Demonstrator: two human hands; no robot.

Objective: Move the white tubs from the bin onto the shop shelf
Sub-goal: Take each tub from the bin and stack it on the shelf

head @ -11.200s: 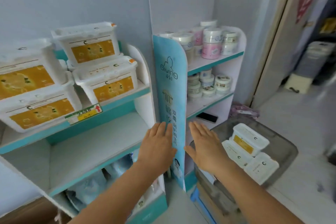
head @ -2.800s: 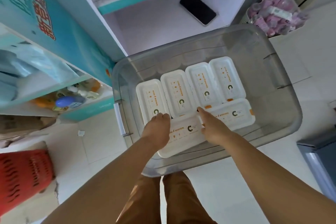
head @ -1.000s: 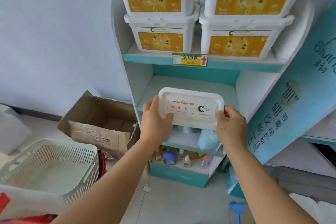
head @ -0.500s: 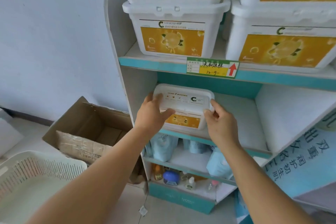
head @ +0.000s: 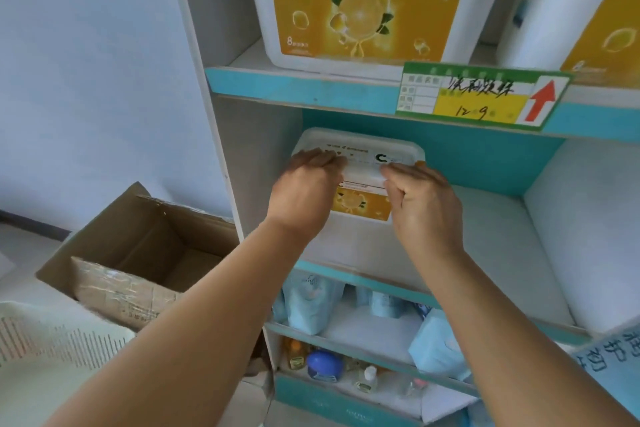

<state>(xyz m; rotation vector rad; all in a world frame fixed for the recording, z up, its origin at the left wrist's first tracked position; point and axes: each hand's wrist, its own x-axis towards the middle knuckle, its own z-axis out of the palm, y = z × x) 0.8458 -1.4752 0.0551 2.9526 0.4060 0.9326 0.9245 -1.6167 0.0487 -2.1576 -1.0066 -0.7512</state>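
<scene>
A white tub (head: pixel 384 148) with a yellow lemon label stands at the back left of the middle shelf (head: pixel 502 239), close to the teal back panel. My left hand (head: pixel 304 191) lies over the left front of its lid, fingers curled over the rim. My right hand (head: pixel 422 204) grips the lid's front edge near the right side, fingers bent and thumb tucked in front. The hands hide most of the tub's front. The bin is out of view.
Two large white tubs (head: pixel 363 10) (head: pixel 588 17) fill the shelf above, with a price tag (head: pixel 481 94) on its edge. Blue packs (head: pixel 311 302) and small bottles (head: pixel 322 364) sit on lower shelves. An open cardboard box (head: pixel 138 253) and a white basket (head: pixel 45 357) stand at left.
The tub has gone from held in front of the shelf to standing deep at its back left. My hands slid from the tub's ends to its front lid edge.
</scene>
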